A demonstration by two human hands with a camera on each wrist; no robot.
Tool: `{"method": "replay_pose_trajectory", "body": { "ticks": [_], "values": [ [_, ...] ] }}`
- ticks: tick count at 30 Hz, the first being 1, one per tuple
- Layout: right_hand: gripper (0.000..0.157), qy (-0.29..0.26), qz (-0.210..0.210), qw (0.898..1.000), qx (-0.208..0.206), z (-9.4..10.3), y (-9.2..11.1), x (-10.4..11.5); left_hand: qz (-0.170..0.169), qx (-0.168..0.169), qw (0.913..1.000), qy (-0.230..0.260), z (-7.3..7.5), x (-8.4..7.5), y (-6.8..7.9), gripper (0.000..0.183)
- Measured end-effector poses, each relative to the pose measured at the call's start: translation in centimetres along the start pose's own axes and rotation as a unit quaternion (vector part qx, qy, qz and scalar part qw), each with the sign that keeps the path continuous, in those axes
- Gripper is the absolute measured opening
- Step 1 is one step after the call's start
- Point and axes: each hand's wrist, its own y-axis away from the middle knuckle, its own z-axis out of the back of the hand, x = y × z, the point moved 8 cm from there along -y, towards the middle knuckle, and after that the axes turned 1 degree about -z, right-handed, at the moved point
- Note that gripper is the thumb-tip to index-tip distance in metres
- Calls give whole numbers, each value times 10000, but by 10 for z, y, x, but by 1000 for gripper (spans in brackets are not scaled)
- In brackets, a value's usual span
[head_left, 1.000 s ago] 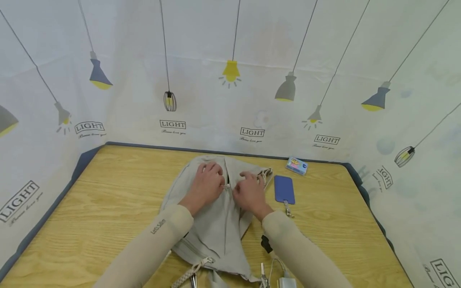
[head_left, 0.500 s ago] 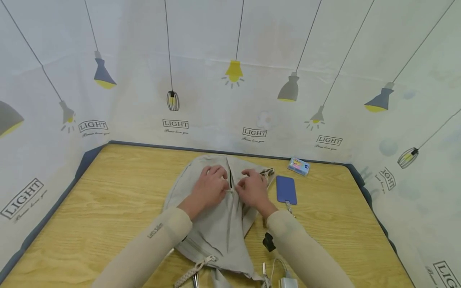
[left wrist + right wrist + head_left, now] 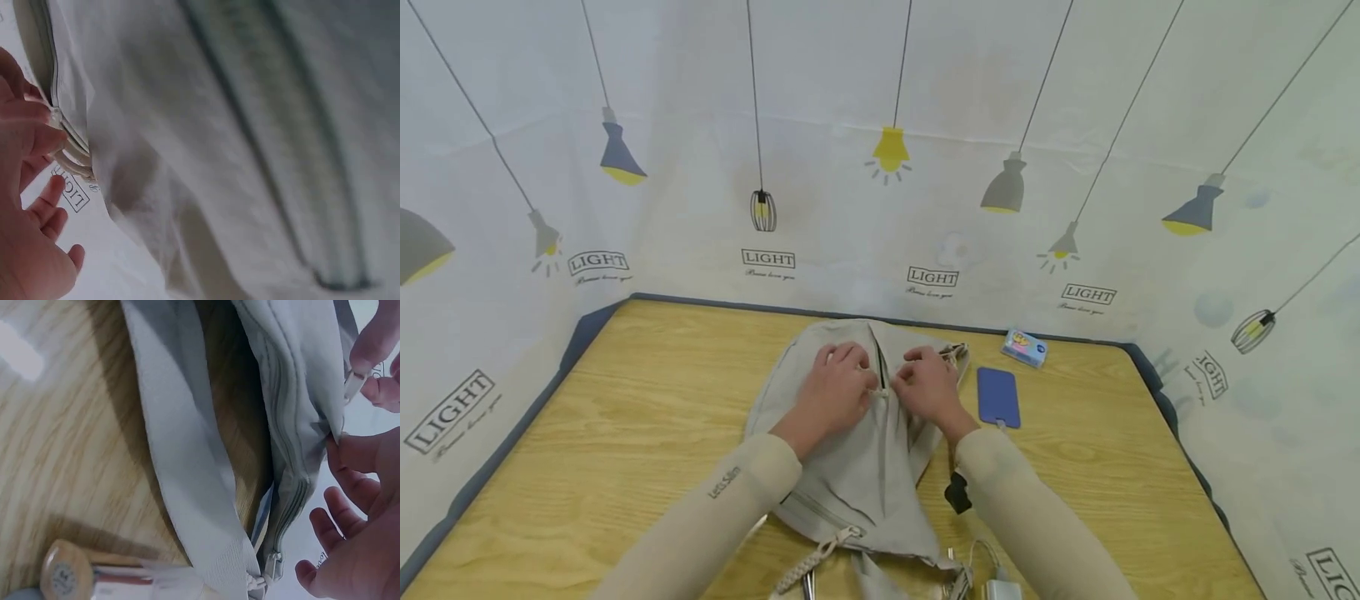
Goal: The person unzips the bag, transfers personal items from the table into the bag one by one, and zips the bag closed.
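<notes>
A light grey fabric bag (image 3: pixel 842 475) lies on the table under both hands, its front zipper (image 3: pixel 878 358) partly undone. At this zipper, my left hand (image 3: pixel 838 390) pinches the small pale zipper pull (image 3: pixel 354 385) between thumb and finger. My right hand (image 3: pixel 928 385) pinches a fold of the bag's fabric just right of the zipper, its other fingers loosely bent. A second zipper (image 3: pixel 289 444) runs along the bag's side in the right wrist view. The bag's inside is hidden.
Right of the bag lie a blue card holder (image 3: pixel 997 396) and a small light-blue box (image 3: pixel 1024 347). A black object (image 3: pixel 957 493) and a white charger-like block (image 3: pixel 1002 590) sit near the right sleeve. A braided cord (image 3: pixel 808 567) hangs off the bag's front.
The bag's lower part has shifted slightly away and to the right. My right hand has moved a little farther away, its sleeve now covering the card holder's clip. My left hand keeps its pinch.
</notes>
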Motion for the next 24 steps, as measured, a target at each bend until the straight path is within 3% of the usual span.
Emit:
{"method": "replay_pose_trajectory", "body": {
  "ticks": [2,8,13,24],
  "values": [
    [22,-143,-36,9999,38,-1,-3,-1,-117,-108,9998,-76,1,-2,1,14],
    [22,-196,-73,9997,-149,3,-14,-3,-884,-708,9936,-35,9,-16,12,10],
    [23,-59,-110,9999,-72,2,-20,-3,-1059,-990,9894,-91,13,-18,23,12],
    [26,-156,-134,9998,-5,1,-26,-6,-1417,-623,9877,225,15,-25,37,10]
  ]
}}
